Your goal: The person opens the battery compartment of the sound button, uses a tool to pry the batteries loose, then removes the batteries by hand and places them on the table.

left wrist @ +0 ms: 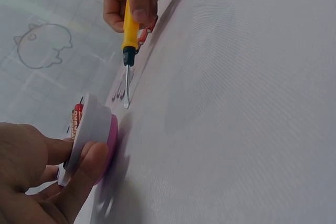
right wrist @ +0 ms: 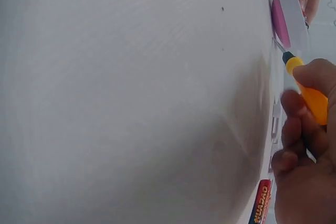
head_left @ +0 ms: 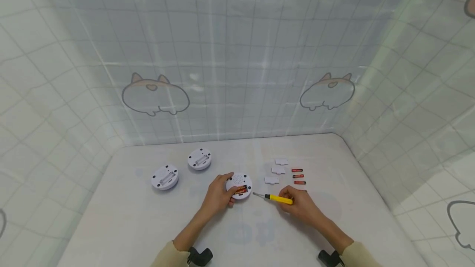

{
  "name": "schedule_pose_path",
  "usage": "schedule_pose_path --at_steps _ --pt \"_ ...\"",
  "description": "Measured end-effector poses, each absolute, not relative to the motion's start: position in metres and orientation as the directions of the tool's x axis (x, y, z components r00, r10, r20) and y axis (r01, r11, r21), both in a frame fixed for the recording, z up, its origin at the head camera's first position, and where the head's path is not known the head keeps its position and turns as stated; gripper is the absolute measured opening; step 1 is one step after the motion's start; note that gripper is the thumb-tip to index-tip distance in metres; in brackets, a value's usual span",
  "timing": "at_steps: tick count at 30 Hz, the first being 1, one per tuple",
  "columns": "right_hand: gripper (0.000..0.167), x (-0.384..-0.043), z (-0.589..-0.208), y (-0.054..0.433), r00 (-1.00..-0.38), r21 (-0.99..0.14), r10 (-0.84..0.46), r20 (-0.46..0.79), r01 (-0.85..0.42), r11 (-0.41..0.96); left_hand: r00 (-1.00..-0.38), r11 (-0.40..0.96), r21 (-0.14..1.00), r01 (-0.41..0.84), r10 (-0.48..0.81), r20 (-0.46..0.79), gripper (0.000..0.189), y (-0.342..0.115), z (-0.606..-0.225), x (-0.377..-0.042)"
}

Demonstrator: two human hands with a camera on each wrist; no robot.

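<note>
My left hand [head_left: 216, 196] grips a round white device [head_left: 246, 179] by its left side, thumb over the top face and fingers along the edge. Red batteries [head_left: 241, 190] sit in its open compartment beside a patch of small holes. In the left wrist view a pink base [left wrist: 112, 141] shows beneath the white body. My right hand [head_left: 303, 208] holds a screwdriver [head_left: 282, 199] by its yellow handle. Its metal shaft [left wrist: 127, 85] points left, with the tip just right of the device. Part of the compartment is hidden under the left thumb.
Two similar white devices [head_left: 165, 177] [head_left: 199, 159] lie upturned at the left, their battery compartments uncovered and without batteries. Three white covers [head_left: 278, 170] lie beyond the right hand. Several loose red batteries [head_left: 298, 176] are right of them. A patterned curtain [head_left: 237, 73] encloses the white table [head_left: 137, 217].
</note>
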State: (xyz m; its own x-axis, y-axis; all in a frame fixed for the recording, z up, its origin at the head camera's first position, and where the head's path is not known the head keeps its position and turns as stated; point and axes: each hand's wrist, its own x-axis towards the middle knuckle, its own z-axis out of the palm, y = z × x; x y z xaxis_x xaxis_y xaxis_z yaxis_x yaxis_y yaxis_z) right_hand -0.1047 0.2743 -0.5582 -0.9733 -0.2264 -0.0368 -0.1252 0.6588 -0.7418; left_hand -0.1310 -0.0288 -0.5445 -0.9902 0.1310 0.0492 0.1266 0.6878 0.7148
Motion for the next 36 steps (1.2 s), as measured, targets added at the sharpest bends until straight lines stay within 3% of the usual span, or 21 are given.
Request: schedule_pose_path --at_steps 14,24,31,36 --pt "0.019 -0.109 -0.564 0.27 -0.966 -0.614 -0.246 -0.082 -0.145 0.776 -0.984 0.63 0.766 0.126 0.176 0.017 0.055 -0.033 -0.545 -0.13" --pt "0.022 -0.109 -0.562 0.272 -0.956 -0.584 -0.28 -0.089 -0.178 0.792 -0.982 0.667 0.729 0.153 0.184 0.038 0.054 -0.034 -0.546 -0.129" --pt "0.015 -0.113 -0.55 0.265 -0.962 -0.619 -0.273 -0.003 -0.213 0.756 -0.979 0.633 0.758 0.157 0.202 0.034 0.054 -0.034 -0.544 -0.127" --pt "0.02 -0.122 -0.535 0.244 -0.936 -0.641 -0.347 0.057 -0.301 0.706 -0.97 0.552 0.821 0.147 0.242 0.011 0.055 -0.033 -0.542 -0.125"
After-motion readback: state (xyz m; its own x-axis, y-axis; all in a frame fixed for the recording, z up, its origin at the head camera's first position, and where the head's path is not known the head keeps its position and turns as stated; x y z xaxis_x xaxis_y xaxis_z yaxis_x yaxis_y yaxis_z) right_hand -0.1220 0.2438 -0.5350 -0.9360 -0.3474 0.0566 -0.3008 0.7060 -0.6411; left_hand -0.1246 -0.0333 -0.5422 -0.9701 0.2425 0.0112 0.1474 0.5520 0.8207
